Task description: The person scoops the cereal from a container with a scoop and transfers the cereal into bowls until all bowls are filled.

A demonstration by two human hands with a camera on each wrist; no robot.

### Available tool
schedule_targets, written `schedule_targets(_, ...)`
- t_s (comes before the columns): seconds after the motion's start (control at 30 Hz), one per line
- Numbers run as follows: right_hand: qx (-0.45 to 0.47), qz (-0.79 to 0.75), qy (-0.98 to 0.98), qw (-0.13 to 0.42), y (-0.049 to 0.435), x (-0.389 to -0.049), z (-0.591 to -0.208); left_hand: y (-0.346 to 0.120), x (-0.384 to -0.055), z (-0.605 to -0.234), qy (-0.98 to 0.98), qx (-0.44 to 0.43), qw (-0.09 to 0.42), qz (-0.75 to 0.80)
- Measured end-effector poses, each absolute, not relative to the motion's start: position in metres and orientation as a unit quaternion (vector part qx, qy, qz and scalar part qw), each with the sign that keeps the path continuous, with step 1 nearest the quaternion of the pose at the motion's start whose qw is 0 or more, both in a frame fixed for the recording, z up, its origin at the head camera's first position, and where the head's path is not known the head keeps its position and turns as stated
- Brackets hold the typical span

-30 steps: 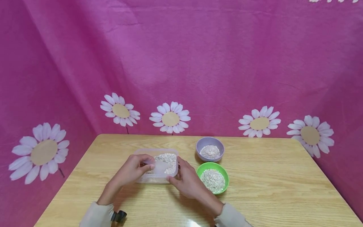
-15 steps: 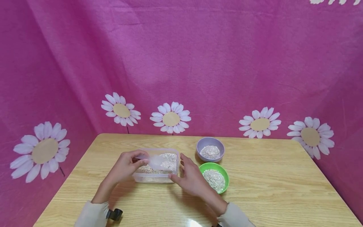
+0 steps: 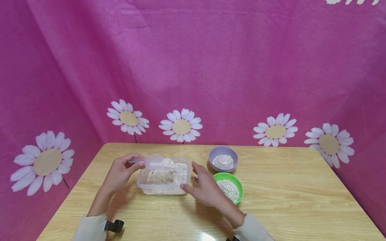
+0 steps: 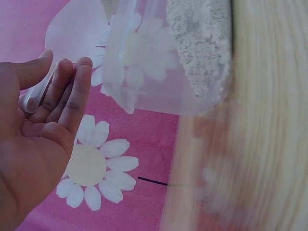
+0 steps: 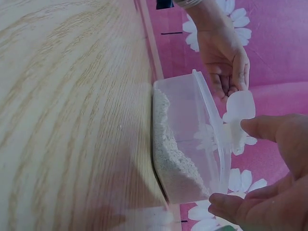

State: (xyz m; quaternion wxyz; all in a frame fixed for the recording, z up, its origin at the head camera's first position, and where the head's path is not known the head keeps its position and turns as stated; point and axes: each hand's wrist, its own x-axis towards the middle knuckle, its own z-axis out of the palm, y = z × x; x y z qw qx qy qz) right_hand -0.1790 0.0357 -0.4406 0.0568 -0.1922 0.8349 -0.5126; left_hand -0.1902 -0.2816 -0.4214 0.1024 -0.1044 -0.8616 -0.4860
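My left hand [image 3: 122,172] pinches the handle of a translucent plastic scoop [image 4: 72,36] between thumb and fingers. The scoop is above the rim of a clear rectangular container [image 3: 164,193], over its left part. Pale oat-like flakes [image 3: 167,177] lie in the container, heaped unevenly in the right wrist view. At the container's right end is my right hand [image 3: 206,187], its thumb and fingers spread, fingertips right at the rim. Close beside that hand stands a green bowl [image 3: 240,187] of similar flakes, partly hidden by it.
A purple bowl [image 3: 212,152] with flakes stands behind the green one. The wooden table [image 3: 286,194] extends to the right and front. A pink cloth [image 3: 211,67] printed with daisies hangs behind and to the left.
My left hand has moved left with the scoop, from low in the container to above its left part. My right hand has loosened from the container's right end and stays beside it.
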Motion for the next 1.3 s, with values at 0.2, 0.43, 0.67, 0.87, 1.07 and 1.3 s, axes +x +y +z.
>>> schedule_targets(0.2,-0.188,-0.509,0.838,0.055,0.041,-0.183,-0.435,-0.278,-0.191,-0.418,-0.848,-0.113,0.128,-0.501)
schedule_targets(0.43,-0.165,-0.517,0.839,0.033,0.064,-0.191,-0.431,-0.252,-0.203,-0.414,-0.832,-0.123,0.114,-0.529)
schedule_targets(0.67,-0.154,-0.446,0.882,0.001,0.094,-0.197,-0.427,-0.215,-0.221,-0.411,-0.826,-0.128,0.083,-0.543)
schedule_targets(0.87,-0.14,-0.444,0.885,-0.02,0.12,-0.205,-0.419,-0.182,-0.237,-0.405,-0.826,-0.161,0.096,-0.531)
schedule_targets(1.07,-0.125,-0.432,0.892,-0.042,0.138,-0.211,-0.416,-0.155,-0.253,-0.402,-0.832,-0.181,0.099,-0.515)
schedule_targets(1.3,-0.126,-0.422,0.897,-0.045,0.151,-0.218,-0.422,-0.137,-0.269,-0.407,-0.839,-0.191,0.099,-0.5)
